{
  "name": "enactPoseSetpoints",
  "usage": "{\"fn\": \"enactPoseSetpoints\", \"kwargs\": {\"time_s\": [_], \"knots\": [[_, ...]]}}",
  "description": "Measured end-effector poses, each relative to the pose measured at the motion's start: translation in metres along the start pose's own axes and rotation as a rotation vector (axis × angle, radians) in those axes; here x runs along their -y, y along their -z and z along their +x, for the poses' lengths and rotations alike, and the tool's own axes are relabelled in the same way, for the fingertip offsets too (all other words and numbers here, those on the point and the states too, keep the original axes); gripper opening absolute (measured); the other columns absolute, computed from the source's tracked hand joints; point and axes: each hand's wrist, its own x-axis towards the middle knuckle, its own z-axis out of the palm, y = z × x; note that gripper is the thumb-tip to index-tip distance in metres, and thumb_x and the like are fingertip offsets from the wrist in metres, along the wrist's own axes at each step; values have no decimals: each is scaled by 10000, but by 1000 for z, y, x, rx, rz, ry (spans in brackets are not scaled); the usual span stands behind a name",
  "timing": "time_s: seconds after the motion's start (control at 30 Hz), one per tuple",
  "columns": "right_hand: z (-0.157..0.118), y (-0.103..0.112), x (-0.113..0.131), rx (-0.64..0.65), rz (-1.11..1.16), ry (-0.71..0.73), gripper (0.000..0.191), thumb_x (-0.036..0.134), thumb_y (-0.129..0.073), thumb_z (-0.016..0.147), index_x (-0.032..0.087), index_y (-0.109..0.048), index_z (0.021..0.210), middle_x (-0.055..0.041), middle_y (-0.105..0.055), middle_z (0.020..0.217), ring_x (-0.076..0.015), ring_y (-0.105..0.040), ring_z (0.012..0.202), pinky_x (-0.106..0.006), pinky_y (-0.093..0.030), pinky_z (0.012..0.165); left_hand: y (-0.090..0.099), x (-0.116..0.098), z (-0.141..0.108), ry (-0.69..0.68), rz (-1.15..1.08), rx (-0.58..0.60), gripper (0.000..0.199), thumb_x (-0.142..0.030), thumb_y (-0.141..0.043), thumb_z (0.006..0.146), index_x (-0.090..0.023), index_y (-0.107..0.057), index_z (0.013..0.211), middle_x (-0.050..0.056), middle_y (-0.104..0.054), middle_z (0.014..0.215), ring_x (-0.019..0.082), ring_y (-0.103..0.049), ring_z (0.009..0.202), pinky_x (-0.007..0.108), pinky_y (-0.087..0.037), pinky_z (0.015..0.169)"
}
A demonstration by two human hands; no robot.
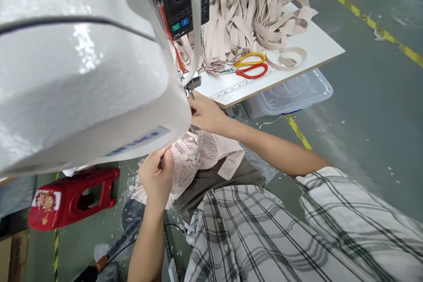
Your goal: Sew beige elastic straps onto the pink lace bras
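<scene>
A pale pink lace bra (187,163) hangs over the lap below the white sewing machine head (82,88). My left hand (157,172) is closed on the bra's upper edge, thumb pressed against curled fingers. My right hand (206,114) is beside the front end of the machine, its fingers bent and partly hidden by the machine; what they hold, if anything, cannot be made out. A white label (228,168) shows on the bra's right part. Where the needle meets the fabric is hidden behind the machine head.
Beige straps (231,17) are heaped on the white table (234,90), with red and yellow scissors (251,66) in front. A plastic bin (297,92) is below. A red stool (72,198) stands at left. A control panel (181,0) is above.
</scene>
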Motion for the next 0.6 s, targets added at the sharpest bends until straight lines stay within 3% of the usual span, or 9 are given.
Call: {"fn": "enactPoseSetpoints", "kwargs": {"time_s": [0.17, 0.33, 0.6], "knots": [[1, 0, 0, -7, 6, 14, 92, 238, -594, 847, 182, -648, 897, -59, -614, 1100, -173, -565, 913, -285, -431, 776, 1, 5, 0, 56, 0, -29, 180, -225, -623, 897, -184, -787, 959, 65, -785, 990, 192, -730, 927, 284, -550, 842], [1, -1, -1, -14, 27, 34, 89, 237, -599, 847, 180, -652, 891, -61, -623, 1084, -182, -571, 953, -291, -438, 804, 1, 8, -1, 112, 0, -63, 191, -243, -617, 892, -176, -780, 967, 68, -776, 978, 197, -723, 916, 290, -548, 825], [1, -1, 2, -11, 25, 19, 92, 237, -636, 841, 176, -671, 901, -43, -620, 1050, -138, -540, 824, -254, -410, 716, 3, 12, 2, 170, -4, -88, 172, -245, -614, 867, -171, -765, 906, 39, -750, 869, 177, -692, 805, 276, -525, 742]]}}
